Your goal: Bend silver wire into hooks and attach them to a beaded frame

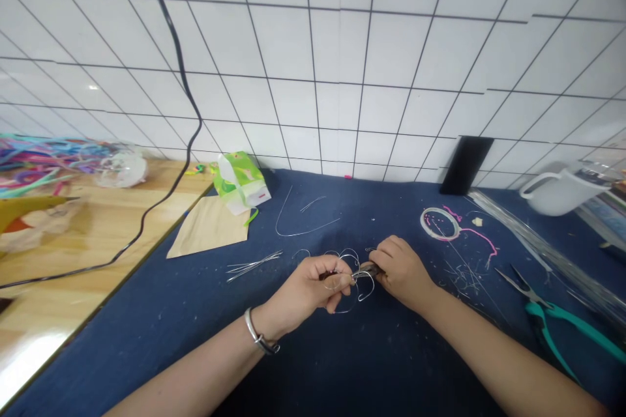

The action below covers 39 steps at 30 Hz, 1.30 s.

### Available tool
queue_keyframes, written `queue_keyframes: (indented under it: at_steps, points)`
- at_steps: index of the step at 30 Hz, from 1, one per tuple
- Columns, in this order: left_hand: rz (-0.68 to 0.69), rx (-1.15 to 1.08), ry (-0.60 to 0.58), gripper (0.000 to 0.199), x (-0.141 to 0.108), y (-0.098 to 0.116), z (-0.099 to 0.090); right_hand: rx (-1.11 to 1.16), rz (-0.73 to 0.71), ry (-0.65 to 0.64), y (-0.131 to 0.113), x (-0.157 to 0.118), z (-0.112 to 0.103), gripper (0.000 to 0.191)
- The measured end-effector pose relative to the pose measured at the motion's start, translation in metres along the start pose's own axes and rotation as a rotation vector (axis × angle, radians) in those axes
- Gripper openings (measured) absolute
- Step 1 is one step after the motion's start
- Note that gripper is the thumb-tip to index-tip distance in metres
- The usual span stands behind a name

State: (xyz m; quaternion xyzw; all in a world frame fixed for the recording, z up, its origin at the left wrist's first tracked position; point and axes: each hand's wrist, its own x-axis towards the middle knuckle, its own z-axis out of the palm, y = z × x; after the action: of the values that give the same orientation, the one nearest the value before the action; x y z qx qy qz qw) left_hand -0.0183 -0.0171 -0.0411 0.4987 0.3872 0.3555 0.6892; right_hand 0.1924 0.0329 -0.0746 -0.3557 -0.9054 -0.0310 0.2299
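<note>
A bent wire (373, 283) is held in front of the body, between the two hands, just above the dark blue tabletop (161, 319). It is pinched by the left hand (317, 279), whose grip is closed on it between thumb and fingers; part of the wire is covered by the fingertips, and its thin loops are hard to separate by eye. By the right hand (402, 270), small pliers (372, 268) are gripped, the fingers curled around them; the handles are hidden in the palm. The metal tip is brought up to the wire, but whether the wire is clamped there cannot be told.

To the left, straight wire pieces (254, 266) are laid across one another, so their number cannot be made out. On the right, teal-handled pliers (536, 301) are left with jaws parted; one handle is cut off by the picture's edge. A bundle of wires (518, 228) is cut off there too. Fine scraps (464, 277) are scattered near a pale ring (423, 227), too small to be counted. At far left, coloured strips (49, 159) are blurred, and a yellow object (29, 207) is cropped by the edge.
</note>
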Motion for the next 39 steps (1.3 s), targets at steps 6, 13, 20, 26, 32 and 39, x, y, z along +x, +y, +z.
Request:
queue_keyframes:
  at_steps: [6, 13, 20, 26, 32, 39]
  points:
    - [0.01, 0.02, 0.012, 0.021, -0.001, -0.002, 0.001, -0.07, -0.023, -0.005, 0.0, 0.001, -0.002, 0.014]
    - [-0.04, -0.012, -0.025, 0.02, 0.0, 0.003, 0.001, -0.091, -0.033, -0.034, 0.002, 0.001, -0.004, 0.006]
    - [-0.036, 0.024, -0.044, 0.019, -0.001, 0.006, 0.0, -0.101, -0.05, -0.03, 0.004, 0.002, -0.006, 0.008]
    - [0.036, 0.139, -0.022, 0.021, -0.002, 0.007, 0.001, -0.132, -0.054, -0.005, 0.003, 0.002, -0.008, 0.016]
    - [0.063, 0.198, -0.01, 0.019, -0.003, 0.007, 0.001, -0.137, -0.06, 0.008, 0.001, 0.003, -0.008, 0.018]
    - [0.075, 0.248, 0.007, 0.02, -0.004, 0.01, 0.001, -0.152, -0.049, -0.007, 0.0, 0.002, -0.006, 0.017]
